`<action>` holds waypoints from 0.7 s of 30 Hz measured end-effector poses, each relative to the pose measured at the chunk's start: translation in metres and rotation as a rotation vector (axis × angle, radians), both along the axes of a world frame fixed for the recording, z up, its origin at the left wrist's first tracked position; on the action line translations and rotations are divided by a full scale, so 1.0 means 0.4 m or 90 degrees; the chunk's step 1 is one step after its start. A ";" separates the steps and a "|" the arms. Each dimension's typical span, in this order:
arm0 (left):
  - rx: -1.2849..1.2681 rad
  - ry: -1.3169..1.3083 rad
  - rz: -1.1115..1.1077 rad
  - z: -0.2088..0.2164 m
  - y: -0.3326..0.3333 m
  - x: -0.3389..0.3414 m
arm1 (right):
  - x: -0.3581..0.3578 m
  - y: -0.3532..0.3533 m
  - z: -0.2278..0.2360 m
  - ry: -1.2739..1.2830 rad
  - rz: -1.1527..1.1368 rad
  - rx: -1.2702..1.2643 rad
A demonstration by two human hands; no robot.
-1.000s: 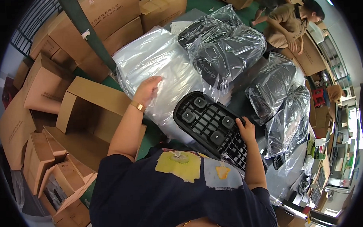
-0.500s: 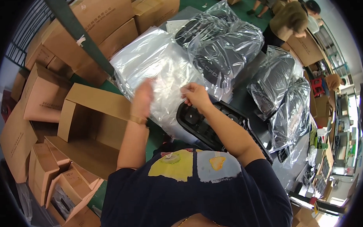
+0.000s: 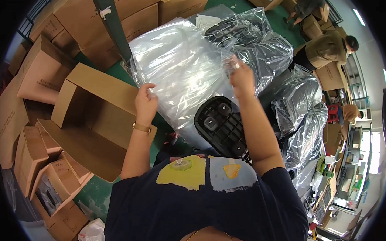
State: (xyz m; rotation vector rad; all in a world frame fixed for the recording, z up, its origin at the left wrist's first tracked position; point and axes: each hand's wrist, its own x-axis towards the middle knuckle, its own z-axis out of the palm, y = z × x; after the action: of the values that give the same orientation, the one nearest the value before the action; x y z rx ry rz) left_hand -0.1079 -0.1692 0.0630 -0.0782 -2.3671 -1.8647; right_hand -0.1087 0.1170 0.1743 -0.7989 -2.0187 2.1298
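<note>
A stack of clear plastic bags [image 3: 174,57] lies on the table in front of me. My right hand [image 3: 242,80], slightly blurred, is closed on the film of a clear bag at the right side of the stack. At the left edge of the stack is my left hand [image 3: 146,106]; its fingers are bent but apart, and nothing shows between them. A black ribbed plastic part [image 3: 218,126] with rounded ends lies at the near edge, partly hidden under my right forearm. Beyond my right hand sit black parts wrapped in clear bags [image 3: 263,54].
An open cardboard box [image 3: 95,119] stands to my left, with more cartons [image 3: 45,77] around it. A green post [image 3: 113,27] rises beside the table. More bagged black parts [image 3: 301,108] lie at the right. A person [image 3: 326,48] bends over at the back right.
My right hand has moved right and away from me, drawing bag film with it. The left hand has shifted slightly left. More of the black part shows. The whole view has turned somewhat.
</note>
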 end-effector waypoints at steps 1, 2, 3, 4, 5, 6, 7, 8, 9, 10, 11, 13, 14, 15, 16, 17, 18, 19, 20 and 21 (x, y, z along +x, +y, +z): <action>-0.105 0.010 0.044 -0.044 -0.011 -0.006 | -0.002 0.031 0.014 0.101 0.040 -0.160; -0.104 0.006 0.043 -0.064 -0.014 -0.004 | 0.003 0.013 0.037 0.097 0.040 -0.158; 0.067 -0.164 0.037 -0.083 -0.017 -0.001 | 0.013 -0.015 0.067 0.068 0.086 -0.199; 0.241 -0.334 0.027 -0.092 -0.018 0.003 | 0.024 -0.028 0.086 0.039 0.128 -0.237; 0.244 -0.336 0.021 -0.100 -0.033 -0.005 | 0.030 -0.016 0.071 0.061 0.179 -0.181; 0.652 -0.459 -0.119 -0.111 -0.061 -0.016 | 0.036 -0.005 0.035 0.060 0.174 -0.176; 1.060 -0.560 -0.266 -0.114 -0.072 -0.023 | 0.041 0.005 -0.016 0.101 0.250 0.125; 1.061 -0.566 -0.270 -0.089 -0.055 -0.018 | 0.046 0.008 -0.053 0.134 0.318 0.429; 0.997 -0.480 -0.166 -0.063 -0.030 -0.006 | 0.058 0.017 -0.079 0.149 0.421 0.656; 0.929 -0.391 -0.062 -0.031 -0.006 0.013 | 0.072 0.016 -0.097 0.163 0.528 0.882; 0.779 -0.317 -0.111 -0.012 0.022 0.036 | 0.086 0.015 -0.127 0.076 0.535 0.895; 0.363 -0.296 -0.256 -0.047 0.061 0.086 | 0.096 0.043 -0.202 -0.001 0.545 0.918; 0.219 -0.266 -0.284 -0.067 0.087 0.115 | 0.099 0.047 -0.216 -0.078 0.557 0.935; 0.094 -0.236 -0.317 -0.084 0.104 0.140 | 0.099 0.061 -0.221 -0.160 0.586 0.915; 0.067 -0.209 -0.335 -0.085 0.121 0.158 | 0.098 0.082 -0.233 -0.165 0.584 0.913; 0.039 -0.257 -0.342 -0.064 0.132 0.169 | 0.100 0.110 -0.250 -0.204 0.559 0.847; 0.009 -0.306 -0.348 -0.045 0.141 0.176 | 0.107 0.138 -0.266 -0.241 0.532 0.781; 0.008 -0.310 -0.347 -0.045 0.147 0.182 | 0.113 0.148 -0.259 -0.273 0.517 0.730; -0.085 -0.255 -0.337 -0.046 0.151 0.186 | 0.125 0.167 -0.259 -0.275 0.520 0.727; -0.177 -0.199 -0.326 -0.046 0.156 0.193 | 0.140 0.189 -0.258 -0.236 0.519 0.687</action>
State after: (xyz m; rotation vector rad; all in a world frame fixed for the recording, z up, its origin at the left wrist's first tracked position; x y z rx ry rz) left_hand -0.0308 -0.1068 0.0446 -0.4979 -3.0435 -1.8245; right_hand -0.0529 0.1927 0.0711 -0.1676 -3.4934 0.6522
